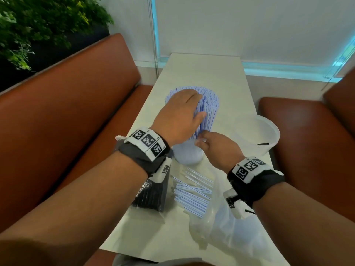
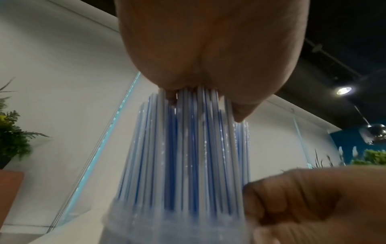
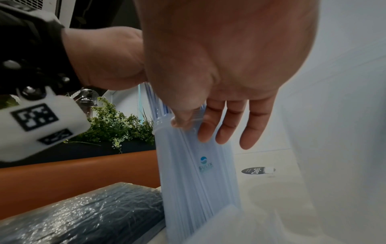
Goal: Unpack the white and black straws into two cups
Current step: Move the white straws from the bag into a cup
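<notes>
White straws with blue stripes (image 1: 208,106) (image 2: 188,148) stand fanned in a translucent cup (image 1: 189,155) (image 3: 198,173) in the middle of the table. My left hand (image 1: 180,114) (image 2: 208,49) lies flat on their top ends with fingers straight. My right hand (image 1: 215,146) (image 3: 229,66) holds the cup at its rim, thumb on the rim and fingers down its wall. A wrapped pack of black straws (image 1: 151,192) (image 3: 83,214) lies near the cup. A second clear cup (image 1: 257,131) stands to the right with one black straw (image 1: 262,144) at its base.
Loose white straws (image 1: 194,196) lie in an opened clear plastic bag (image 1: 221,227) near the table's front. Orange bench seats flank the pale table (image 1: 201,70) on the left (image 1: 67,104) and right (image 1: 307,141). A plant (image 1: 38,25) stands behind the left bench.
</notes>
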